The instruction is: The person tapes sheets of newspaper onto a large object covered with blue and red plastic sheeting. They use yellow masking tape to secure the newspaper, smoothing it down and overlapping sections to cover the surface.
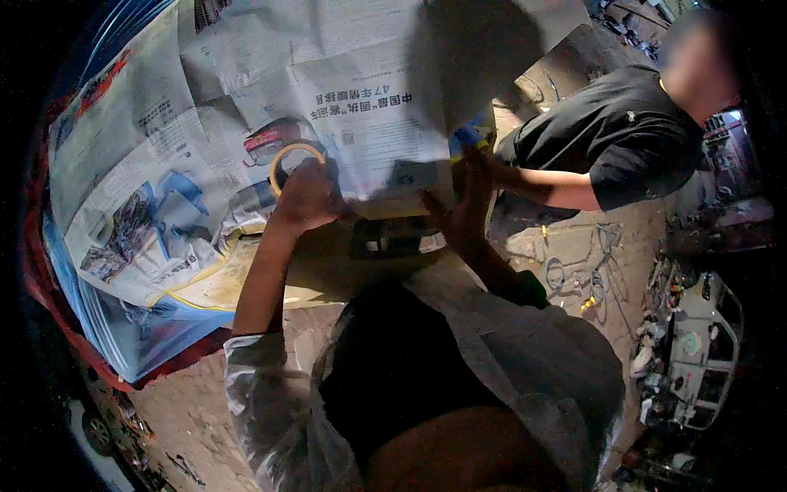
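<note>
My left hand (307, 195) grips a roll of yellowish masking tape (275, 169) at the near edge of a newspaper sheet (375, 135). The ring of the roll stands out past my knuckles. To the right, my right hand (464, 212) is in shadow, thumb and fingers spread by the sheet's right edge. Its fingertips are dark, and their exact contact with the paper is hard to make out. Below the paper edge shows a body panel of a vehicle (209, 286), pale yellowish and worn, with a dark opening (393, 238) between my hands.
A co-worker in a black T-shirt (609, 135) stands at the right, one forearm (547, 187) reaching to the sheet beside my right hand. Blue plastic film (160, 338) drapes the left corner. Hoses (590, 283) lie on the paved floor. A stripped vehicle body (704, 350) stands far right.
</note>
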`<state>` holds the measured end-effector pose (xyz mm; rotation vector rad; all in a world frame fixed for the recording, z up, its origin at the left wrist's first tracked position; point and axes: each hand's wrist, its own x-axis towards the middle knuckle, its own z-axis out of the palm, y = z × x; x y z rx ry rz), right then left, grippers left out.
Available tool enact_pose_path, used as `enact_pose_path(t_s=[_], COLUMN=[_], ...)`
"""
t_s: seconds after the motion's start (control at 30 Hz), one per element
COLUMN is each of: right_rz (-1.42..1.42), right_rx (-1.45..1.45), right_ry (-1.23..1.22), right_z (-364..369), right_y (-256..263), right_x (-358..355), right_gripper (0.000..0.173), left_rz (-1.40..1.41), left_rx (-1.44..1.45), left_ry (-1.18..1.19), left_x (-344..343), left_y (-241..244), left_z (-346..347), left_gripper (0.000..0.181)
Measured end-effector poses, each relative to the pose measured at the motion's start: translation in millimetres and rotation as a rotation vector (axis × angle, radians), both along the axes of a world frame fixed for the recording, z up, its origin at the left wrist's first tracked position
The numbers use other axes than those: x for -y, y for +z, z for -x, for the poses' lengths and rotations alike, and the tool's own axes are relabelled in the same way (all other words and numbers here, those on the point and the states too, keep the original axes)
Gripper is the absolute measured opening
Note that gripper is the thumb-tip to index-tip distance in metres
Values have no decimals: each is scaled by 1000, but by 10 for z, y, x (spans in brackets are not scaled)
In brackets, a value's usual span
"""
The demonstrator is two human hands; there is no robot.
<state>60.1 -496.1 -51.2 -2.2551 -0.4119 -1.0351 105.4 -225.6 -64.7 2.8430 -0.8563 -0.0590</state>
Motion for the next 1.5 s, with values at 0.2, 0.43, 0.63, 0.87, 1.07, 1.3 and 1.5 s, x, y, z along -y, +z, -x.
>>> enact_pose_path(t_s=[0.2,0.43,0.63,0.87,1.07,1.3,1.5], right_rz=[25,-179,126,343,425,193,310], right_rx=[-663,-592,5,137,212,258,353], right_ry=[130,169,222,301,329,131,67], right_z=[-139,-331,-514,-674,-794,-828,-526], right_y=[-355,-142,-103,89,144,25,-589], right_x=[422,194,96,-7,-18,25,165], right_gripper=[29,28,26,26,28,32,30], left_rz=[142,58,115,106,71,66,-29], left_rx=[17,74,104,18,29,77,8], left_ry=[-5,-13,-3,26,21,13,38], left_x=[-24,-47,-88,-88,-57,-100,-26], left_y=[-74,-127,-273,-191,-102,-194,4], left_z=[6,29,-3,21,38,26,57], left_gripper=[20,29,31,34,49,42,40])
